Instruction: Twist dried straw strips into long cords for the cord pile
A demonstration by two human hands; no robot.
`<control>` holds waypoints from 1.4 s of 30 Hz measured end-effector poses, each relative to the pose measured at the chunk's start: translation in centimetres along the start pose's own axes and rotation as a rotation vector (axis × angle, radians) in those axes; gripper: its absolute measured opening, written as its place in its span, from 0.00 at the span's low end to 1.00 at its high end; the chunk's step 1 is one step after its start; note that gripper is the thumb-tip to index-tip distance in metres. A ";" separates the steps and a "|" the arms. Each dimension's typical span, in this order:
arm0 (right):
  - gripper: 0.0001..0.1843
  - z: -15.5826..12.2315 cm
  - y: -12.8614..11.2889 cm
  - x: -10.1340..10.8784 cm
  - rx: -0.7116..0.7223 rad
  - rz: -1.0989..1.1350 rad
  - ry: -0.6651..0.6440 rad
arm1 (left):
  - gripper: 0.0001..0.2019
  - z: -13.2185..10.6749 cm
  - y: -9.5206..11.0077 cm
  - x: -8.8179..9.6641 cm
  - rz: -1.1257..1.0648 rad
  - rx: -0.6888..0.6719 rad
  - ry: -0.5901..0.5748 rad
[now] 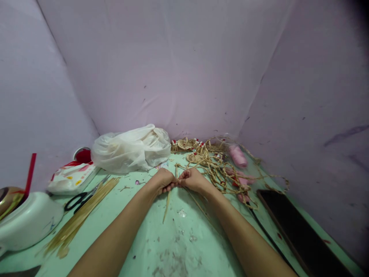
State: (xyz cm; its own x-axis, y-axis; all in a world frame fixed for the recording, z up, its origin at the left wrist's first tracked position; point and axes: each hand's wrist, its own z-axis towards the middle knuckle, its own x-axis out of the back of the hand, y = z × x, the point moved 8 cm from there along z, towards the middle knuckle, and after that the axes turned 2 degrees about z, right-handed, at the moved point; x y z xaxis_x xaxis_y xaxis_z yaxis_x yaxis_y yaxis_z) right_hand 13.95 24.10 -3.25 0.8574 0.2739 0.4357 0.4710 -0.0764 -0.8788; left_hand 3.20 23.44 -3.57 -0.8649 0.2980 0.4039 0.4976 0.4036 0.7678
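Observation:
My left hand and my right hand meet above the middle of the green table. Both have their fingers closed, pinching pale dried straw strands between them. One straw strand hangs down below my left hand, and another strand slants away under my right wrist. A short piece also sticks up past the fingertips. The exact spot where the fingers grip is too small to make out. Just beyond my right hand lies a tangle of braided straw cord.
On the left are a bundle of straw strips, black-handled scissors, a tissue pack and a white container. A white plastic bag sits at the back. Pink thread spool and dark phone lie on the right.

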 end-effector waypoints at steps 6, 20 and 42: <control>0.07 -1.6 -2.9 1.7 0.039 -0.529 0.169 | 0.07 0.0 0.2 0.3 0.085 -0.022 0.073; 0.08 -3.4 -2.6 -0.7 0.033 -0.368 -0.101 | 0.07 1.2 -1.1 0.1 -0.058 -0.068 -0.123; 0.08 -0.8 0.8 -0.9 -0.166 0.176 0.085 | 0.04 1.0 -0.4 -0.2 0.051 -0.167 -0.184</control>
State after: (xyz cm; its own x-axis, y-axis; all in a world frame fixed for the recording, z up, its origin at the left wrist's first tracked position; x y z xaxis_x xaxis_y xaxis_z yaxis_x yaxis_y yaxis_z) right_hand 13.75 23.06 -4.18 0.9403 0.1615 0.2995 0.3343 -0.2737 -0.9019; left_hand 3.23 24.10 -4.39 -0.8047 0.4731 0.3586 0.5094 0.2402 0.8263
